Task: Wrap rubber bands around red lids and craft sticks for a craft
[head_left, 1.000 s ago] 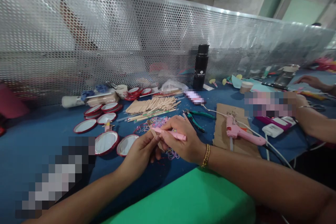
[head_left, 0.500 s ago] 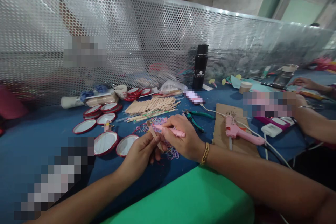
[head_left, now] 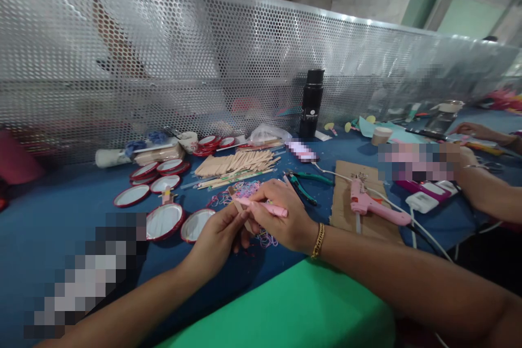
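Observation:
My left hand (head_left: 216,236) is closed around a wooden craft stick (head_left: 232,194), whose upper end sticks out beyond the fingers. A pink marker pen (head_left: 274,209) is gripped in my right hand (head_left: 289,215), pen-style, with its tip at the stick. Both hands are close together over a heap of colourful rubber bands (head_left: 268,239) on the blue table. Just behind them lies a pile of craft sticks (head_left: 236,164). Red-rimmed round lids (head_left: 163,223) are spread to the left of my hands.
Teal-handled pliers (head_left: 312,178) and a pink glue gun (head_left: 367,206) on cardboard (head_left: 340,196) lie to the right. A lit phone (head_left: 302,150) and a black bottle (head_left: 312,106) stand behind. A co-worker's arm (head_left: 485,187) reaches in at right. Perforated metal (head_left: 171,54) bounds the back.
The pen tip in my right hand has shifted slightly down and left along the craft stick. My left hand stays nearly still.

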`<action>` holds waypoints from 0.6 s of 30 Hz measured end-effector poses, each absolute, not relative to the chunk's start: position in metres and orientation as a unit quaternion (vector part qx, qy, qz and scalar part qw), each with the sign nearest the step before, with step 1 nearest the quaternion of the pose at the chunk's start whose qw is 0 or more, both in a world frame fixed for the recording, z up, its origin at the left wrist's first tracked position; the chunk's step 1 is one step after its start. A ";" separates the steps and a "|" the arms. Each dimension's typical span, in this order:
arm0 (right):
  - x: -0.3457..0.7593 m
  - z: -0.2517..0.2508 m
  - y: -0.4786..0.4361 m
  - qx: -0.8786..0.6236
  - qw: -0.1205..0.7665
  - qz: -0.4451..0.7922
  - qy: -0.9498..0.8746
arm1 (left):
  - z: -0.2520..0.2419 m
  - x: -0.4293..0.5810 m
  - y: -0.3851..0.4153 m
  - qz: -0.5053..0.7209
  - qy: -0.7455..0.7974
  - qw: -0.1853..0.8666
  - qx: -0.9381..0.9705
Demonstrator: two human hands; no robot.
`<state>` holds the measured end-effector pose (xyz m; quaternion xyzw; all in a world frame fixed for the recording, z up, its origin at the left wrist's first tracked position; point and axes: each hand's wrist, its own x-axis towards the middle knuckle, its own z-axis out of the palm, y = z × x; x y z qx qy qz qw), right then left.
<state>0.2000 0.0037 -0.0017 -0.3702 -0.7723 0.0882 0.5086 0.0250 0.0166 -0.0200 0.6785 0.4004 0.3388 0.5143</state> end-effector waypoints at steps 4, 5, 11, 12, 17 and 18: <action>0.202 -0.008 0.009 -0.393 0.521 0.079 -0.753 | -0.016 0.027 0.014 0.341 0.406 0.515 0.673; 0.202 -0.009 0.010 -0.401 0.523 0.078 -0.748 | -0.015 0.027 0.013 0.344 0.408 0.517 0.669; 0.202 -0.008 0.010 -0.367 0.524 0.102 -0.762 | -0.015 0.029 0.015 0.348 0.406 0.524 0.663; 0.201 -0.007 0.009 -0.362 0.524 0.103 -0.764 | -0.015 0.029 0.015 0.349 0.404 0.524 0.663; 0.200 -0.004 0.006 -0.351 0.532 0.100 -0.764 | -0.017 0.027 0.016 0.350 0.399 0.527 0.664; 0.200 -0.004 0.006 -0.349 0.532 0.097 -0.765 | -0.018 0.027 0.016 0.349 0.399 0.525 0.666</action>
